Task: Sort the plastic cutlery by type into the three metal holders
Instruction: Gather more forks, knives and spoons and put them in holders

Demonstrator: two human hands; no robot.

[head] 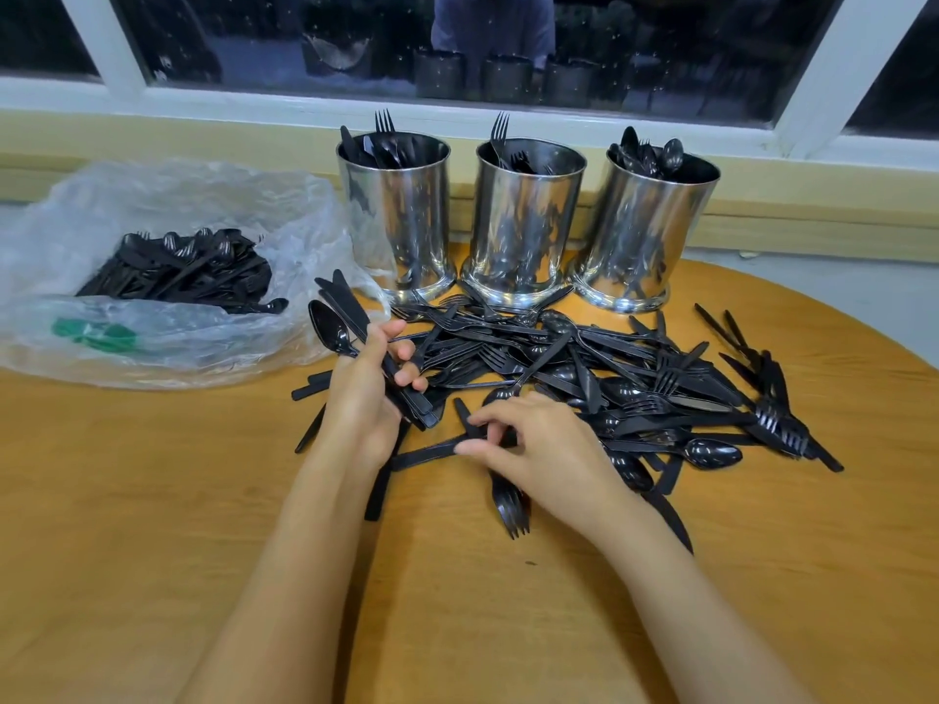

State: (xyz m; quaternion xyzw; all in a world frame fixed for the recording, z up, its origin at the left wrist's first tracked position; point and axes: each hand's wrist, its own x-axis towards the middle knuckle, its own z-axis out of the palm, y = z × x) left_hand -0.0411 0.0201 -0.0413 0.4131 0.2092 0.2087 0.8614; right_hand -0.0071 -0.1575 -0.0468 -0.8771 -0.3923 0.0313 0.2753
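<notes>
The person leans over the wooden desk (152,500), both hands at the near-left edge of the pile of black plastic cutlery (635,383), which spreads out to the right and back towards the holders. The left hand (371,388) has its fingers curled round a bundle of knives (345,307), blades pointing up and away, with one spoon (329,328) gripped alongside them. Just to its right, the right hand (543,449) lies low over the pile and pinches a long black handle (427,453) between thumb and forefinger; the handle lies flat on the desk, and I cannot tell which kind of piece it belongs to. A fork (510,508) pokes out from under that wrist, tines towards the person. Beyond the pile three shiny metal holders stand in a row, close together: the left holder (401,221) holds knives with a fork sticking up among them, the middle holder (523,226) holds forks, and the right holder (648,236) holds spoons. Off to the left, a crumpled clear plastic bag (213,205) lies open with more black cutlery heaped inside. A dark window (457,43) runs behind it all.
</notes>
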